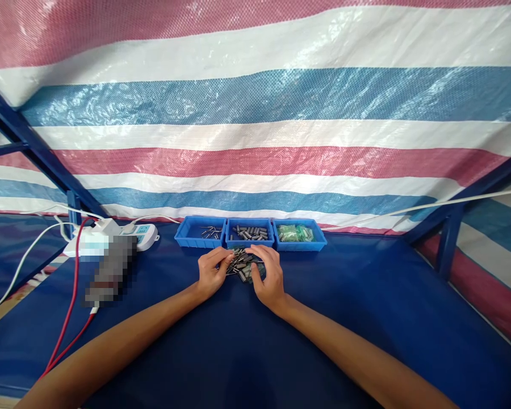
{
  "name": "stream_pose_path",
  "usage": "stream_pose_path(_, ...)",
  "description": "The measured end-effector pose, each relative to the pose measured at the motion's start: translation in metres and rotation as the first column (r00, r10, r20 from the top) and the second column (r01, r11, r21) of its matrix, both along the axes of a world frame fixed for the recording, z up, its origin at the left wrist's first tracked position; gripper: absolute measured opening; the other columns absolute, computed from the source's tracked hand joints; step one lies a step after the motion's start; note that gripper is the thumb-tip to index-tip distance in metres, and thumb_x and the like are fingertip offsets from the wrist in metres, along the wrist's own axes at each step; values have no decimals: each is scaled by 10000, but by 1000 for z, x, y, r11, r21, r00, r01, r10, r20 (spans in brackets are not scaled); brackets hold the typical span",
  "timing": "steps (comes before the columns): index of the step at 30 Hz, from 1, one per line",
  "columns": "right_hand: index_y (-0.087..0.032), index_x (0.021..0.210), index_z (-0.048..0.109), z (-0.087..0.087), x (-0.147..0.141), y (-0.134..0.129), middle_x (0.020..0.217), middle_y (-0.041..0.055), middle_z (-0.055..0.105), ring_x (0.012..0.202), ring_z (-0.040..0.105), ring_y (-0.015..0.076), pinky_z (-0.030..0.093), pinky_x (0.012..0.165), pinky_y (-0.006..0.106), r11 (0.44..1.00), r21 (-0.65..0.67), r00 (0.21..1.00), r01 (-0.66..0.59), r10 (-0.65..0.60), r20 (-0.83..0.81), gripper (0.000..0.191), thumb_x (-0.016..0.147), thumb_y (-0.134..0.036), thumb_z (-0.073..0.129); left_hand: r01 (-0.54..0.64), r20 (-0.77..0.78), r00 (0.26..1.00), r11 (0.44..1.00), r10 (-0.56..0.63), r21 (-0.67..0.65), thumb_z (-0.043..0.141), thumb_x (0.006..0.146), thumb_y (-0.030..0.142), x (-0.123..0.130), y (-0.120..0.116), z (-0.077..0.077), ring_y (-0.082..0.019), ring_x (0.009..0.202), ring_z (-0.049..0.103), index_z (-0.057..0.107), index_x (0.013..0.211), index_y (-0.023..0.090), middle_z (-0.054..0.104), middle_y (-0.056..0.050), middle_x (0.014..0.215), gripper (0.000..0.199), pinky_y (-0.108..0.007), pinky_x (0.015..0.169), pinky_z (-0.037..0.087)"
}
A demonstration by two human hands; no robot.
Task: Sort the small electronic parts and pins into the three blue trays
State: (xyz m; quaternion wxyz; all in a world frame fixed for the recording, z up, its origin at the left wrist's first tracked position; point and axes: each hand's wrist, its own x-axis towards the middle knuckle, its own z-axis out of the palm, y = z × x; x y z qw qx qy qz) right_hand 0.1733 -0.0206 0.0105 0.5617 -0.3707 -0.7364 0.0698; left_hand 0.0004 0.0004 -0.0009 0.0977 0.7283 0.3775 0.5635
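One heap of grey cylindrical metal pins (241, 266), axes mixed, is flanked, before the middle blue plastic bin (238, 243), by the narrowly pinched left hand (211, 273), contents indiscernible, and the wide-curved right hand (269, 276).

Three bins (198, 242) — one metal pile (239, 265)

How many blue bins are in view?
3, side by side along the far part of the blue table: the left bin with thin pieces, the middle bin holding short dark pieces, the right bin holding green packets. None seems hidden.
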Motion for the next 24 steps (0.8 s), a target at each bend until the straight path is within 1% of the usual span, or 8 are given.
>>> stream_pose_path(7, -188, 1155, 556, -1, 0, 0, 1095, 76, 650, 1081, 547, 236, 424, 943, 438, 1000, 12, 1000, -1, 1, 9, 312, 873, -146, 431, -10, 8, 1000, 1000, 10, 15, 571, 858, 198, 0, 0, -1, -125, 622, 577, 681, 840, 145, 648, -37, 707, 123, -236, 595, 459)
stream_pose_path(16, -182, 1174, 549, 0, -1, -1, 1088, 86, 654, 1075, 549, 254, 426, 927, 456, 1000, 22, 999, 15, -16, 30, 331, 867, -140, 429, -22, 10, 1000, 1000, 22, 11, 574, 852, 177, 0, -1, -1, -122, 620, 571, 679, 834, 150, 639, -28, 701, 109, -236, 596, 453)
stream_pose_path(21, -189, 1167, 554, 0, -2, -3, 1061, 76, 660, 1068, 547, 247, 423, 931, 453, 999, 44, 999, -26, 24, 40, 344, 853, -111, 439, -26, 16, 1000, 999, 25, 26, 579, 849, 172, 0, -1, -1, -120, 616, 566, 679, 850, 157, 635, -26, 700, 101, -238, 598, 456)
stream_pose_path(24, -184, 1160, 552, 0, -2, -2, 1072, 82, 650, 1075, 542, 246, 423, 934, 453, 1000, 27, 1000, 3, -3, 11, 330, 856, -118, 442, -31, 11, 999, 999, 31, 14, 573, 854, 186, 0, -1, -2, -125, 614, 569, 680, 843, 158, 636, -30, 698, 111, -239, 591, 454)
